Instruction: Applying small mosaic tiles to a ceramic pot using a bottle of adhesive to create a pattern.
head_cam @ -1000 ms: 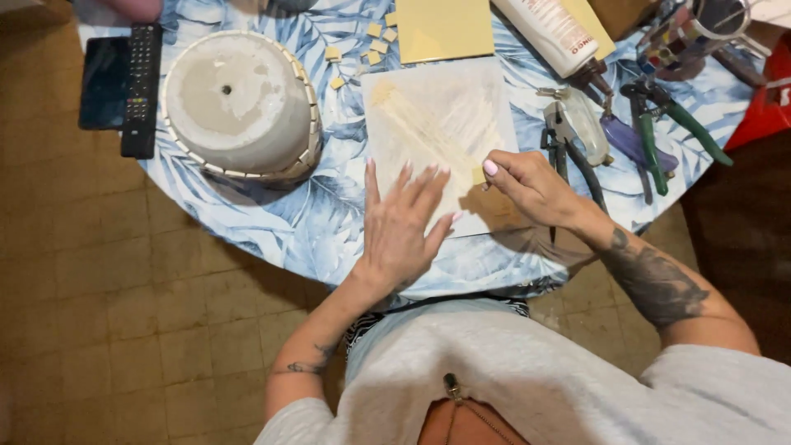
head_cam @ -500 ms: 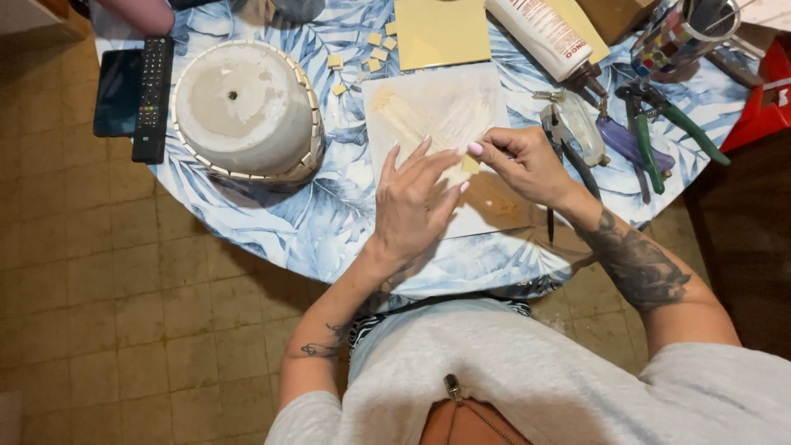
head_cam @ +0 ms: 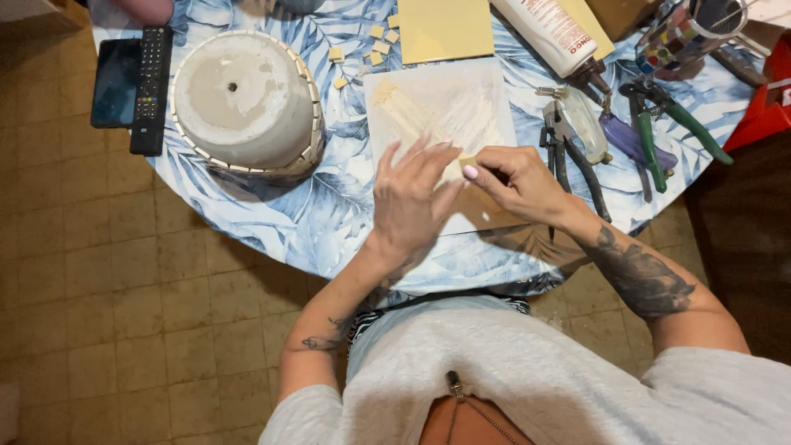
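My left hand (head_cam: 409, 199) lies flat with fingers spread on the near part of a white sheet (head_cam: 449, 111) smeared with pale yellow paste, on a round table with a blue leaf-print cloth (head_cam: 321, 218). My right hand (head_cam: 519, 183) is beside it, fingers pinched on a small yellow tile piece (head_cam: 470, 164) at the sheet's right edge. An upturned grey flower pot (head_cam: 245, 100), its rim edged with small tiles, stands to the left.
Loose small yellow tile squares (head_cam: 375, 45) and a larger yellow tile (head_cam: 445, 29) lie at the back. Pliers (head_cam: 568, 152), green-handled nippers (head_cam: 659, 124), a white glue bottle (head_cam: 548, 29), a mosaic-covered jar (head_cam: 688, 33), a remote (head_cam: 151, 86) and a phone (head_cam: 114, 82) lie around.
Both hands have slid farther onto the white sheet. The right hand has turned so its pinched fingertips meet the left hand's fingers.
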